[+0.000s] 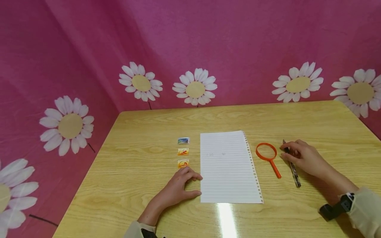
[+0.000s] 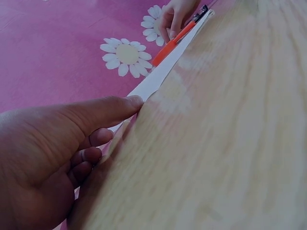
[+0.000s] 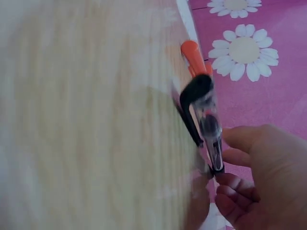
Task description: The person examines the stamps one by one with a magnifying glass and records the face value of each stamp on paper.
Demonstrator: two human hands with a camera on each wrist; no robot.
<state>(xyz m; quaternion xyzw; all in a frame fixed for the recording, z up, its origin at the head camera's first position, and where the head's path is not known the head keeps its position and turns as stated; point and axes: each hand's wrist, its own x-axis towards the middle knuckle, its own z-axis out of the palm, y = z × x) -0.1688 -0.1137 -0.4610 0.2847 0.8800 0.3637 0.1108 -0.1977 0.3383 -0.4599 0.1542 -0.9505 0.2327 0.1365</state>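
Pink cloth (image 1: 238,39) around wooden table (image 1: 143,142).
Cloth behind table and to its left, printed with white daisies (image 1: 194,89); glare strip (image 1: 227,219) on table's near part.

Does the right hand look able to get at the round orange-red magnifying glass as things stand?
Probably yes. The magnifying glass lies uncovered, just left of the right hand. Only the slim clear-and-black pen at that hand seems near the path, likely a minor obstacle.

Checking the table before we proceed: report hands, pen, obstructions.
Left hand at left edge of paper. Right hand at pen, grip unclear. Magnifying glass left of pen, not blocking.
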